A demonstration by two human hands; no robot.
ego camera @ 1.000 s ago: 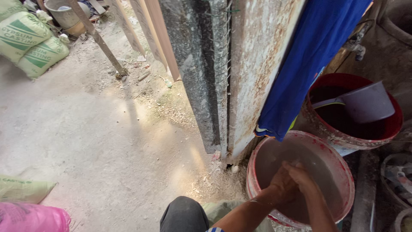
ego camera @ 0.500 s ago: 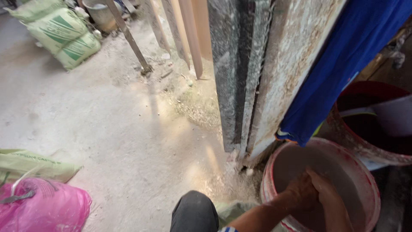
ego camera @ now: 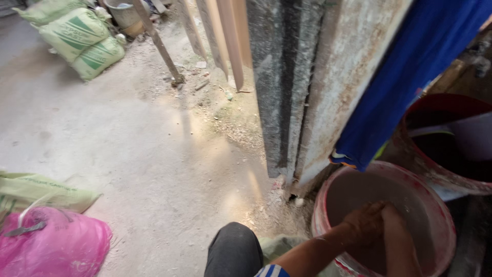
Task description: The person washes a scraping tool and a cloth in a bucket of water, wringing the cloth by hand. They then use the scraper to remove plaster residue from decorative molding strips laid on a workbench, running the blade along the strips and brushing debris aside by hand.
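So the head camera looks down at a dusty concrete floor (ego camera: 128,149) with the person's own hands at the bottom right. Both are down inside a round pink-red plastic bucket (ego camera: 328,197) caked in grey-white residue, sitting right at the person's feet. The left hand (ego camera: 365,223) is coated in wet grey mud and lies pressed against the right hand (ego camera: 392,225), so the two are together, touching, over the murky grey inside of the bucket. Can't really tell whether they're closed on anything in there; the fingers are curled in and hidden by each other and the muck. The left forearm comes in from the bottom edge, above a dark grey trouser knee (ego camera: 233,251).

Just behind that bucket, to the right, there's a second, darker red bucket (ego camera: 415,149) with dark liquid and a pale scoop-like container (ego camera: 471,136) resting in it. A bright blue cloth (ego camera: 410,77) hangs down over the space between the two buckets, its lower corner right above the near bucket's rim. Left of the cloth, tall grey stone slabs (ego camera: 287,77) stand on edge, leaning, with grit scattered at their base.

Further off at top left, green-and-white woven sacks (ego camera: 82,43) are stacked on the floor, well apart from the buckets, and a rusty metal pole (ego camera: 159,46) leans nearby. Bottom left has a crumpled pink plastic bag (ego camera: 51,246) with another pale green sack (ego camera: 36,192) just behind it.
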